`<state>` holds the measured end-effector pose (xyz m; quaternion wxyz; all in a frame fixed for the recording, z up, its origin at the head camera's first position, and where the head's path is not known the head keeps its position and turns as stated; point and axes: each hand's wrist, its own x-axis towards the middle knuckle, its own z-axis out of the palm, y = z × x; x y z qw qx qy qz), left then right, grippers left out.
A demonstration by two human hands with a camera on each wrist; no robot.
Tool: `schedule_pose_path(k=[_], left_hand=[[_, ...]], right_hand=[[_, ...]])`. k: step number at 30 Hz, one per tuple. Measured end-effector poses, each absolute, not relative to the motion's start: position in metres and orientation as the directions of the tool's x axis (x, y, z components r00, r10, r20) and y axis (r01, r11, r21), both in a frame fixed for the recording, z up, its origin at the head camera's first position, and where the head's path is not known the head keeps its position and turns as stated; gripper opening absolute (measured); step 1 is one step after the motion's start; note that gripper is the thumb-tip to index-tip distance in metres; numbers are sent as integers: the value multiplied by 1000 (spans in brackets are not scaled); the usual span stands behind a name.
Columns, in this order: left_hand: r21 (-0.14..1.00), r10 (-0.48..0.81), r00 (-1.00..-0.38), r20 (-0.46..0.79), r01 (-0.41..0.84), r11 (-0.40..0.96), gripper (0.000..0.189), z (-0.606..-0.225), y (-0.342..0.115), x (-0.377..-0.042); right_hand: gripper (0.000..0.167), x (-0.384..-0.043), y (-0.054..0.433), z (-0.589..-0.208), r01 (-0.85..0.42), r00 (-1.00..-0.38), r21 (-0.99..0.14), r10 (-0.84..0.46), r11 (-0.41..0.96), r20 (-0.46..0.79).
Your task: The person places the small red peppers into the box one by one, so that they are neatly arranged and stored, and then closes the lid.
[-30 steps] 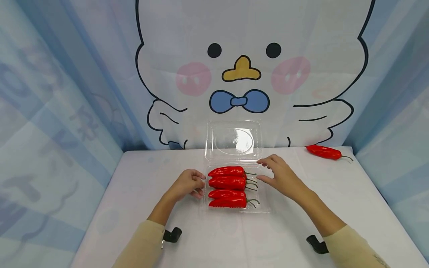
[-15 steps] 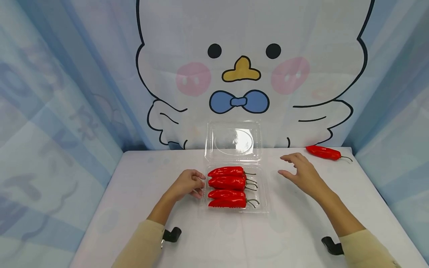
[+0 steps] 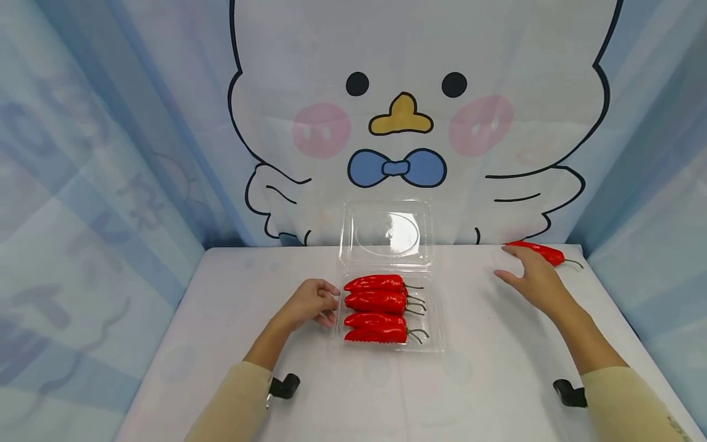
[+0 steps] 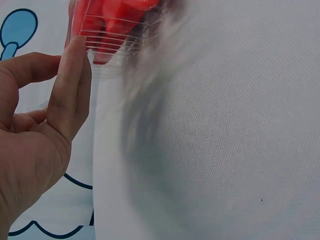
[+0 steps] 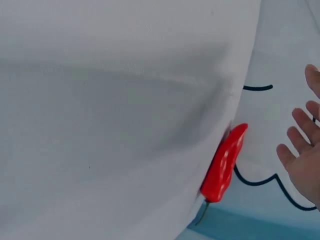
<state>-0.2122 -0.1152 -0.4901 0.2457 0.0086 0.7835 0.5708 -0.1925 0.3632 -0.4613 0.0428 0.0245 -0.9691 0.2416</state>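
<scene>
Several red chili peppers (image 3: 375,301) with green stems lie side by side in a clear plastic clamshell box (image 3: 436,341), its lid (image 3: 353,236) raised at the back. At the box's left side is my left hand (image 3: 309,302); in the left wrist view its extended fingertips (image 4: 75,47) meet the ribbed wall. My right hand (image 3: 533,279), fingers spread and holding nothing, hovers in front of a lone red chili pepper (image 3: 552,255) at the back right and partly covers it in the head view. The right wrist view shows that pepper whole, apart from the hand.
A white cloth covers the table (image 3: 442,399). Behind it hangs a curtain (image 3: 397,37) with a cartoon bird print, and blue curtains (image 3: 83,245) close off both sides. Black wrist mounts (image 3: 284,387) stick out from the beige sleeves (image 3: 232,402).
My right hand has moved right and away from the box, to the lone pepper at the back right. The left hand and the boxed peppers have stayed in place.
</scene>
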Motion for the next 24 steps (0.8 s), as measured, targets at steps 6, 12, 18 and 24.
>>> schedule_pose_path(k=[6,12,18,24], left_hand=[[897,293,-878,-379,-271,349,23,-490,-113,-213],[898,300,-876,-377,-267,349,23,-489,-113,-213],[898,295,-878,-378,-270,348,23,-488,-113,-213],[896,295,-873,-388,-282,342,24,-487,-114,-212]], right_hand=[[72,-202,389,-466,-14,-995,-454,30,891,90],[75,-209,409,-472,83,-994,-474,107,876,24],[76,-218,423,-484,133,-989,-486,149,864,-5],[81,-227,433,-494,187,-980,-465,194,865,-35]])
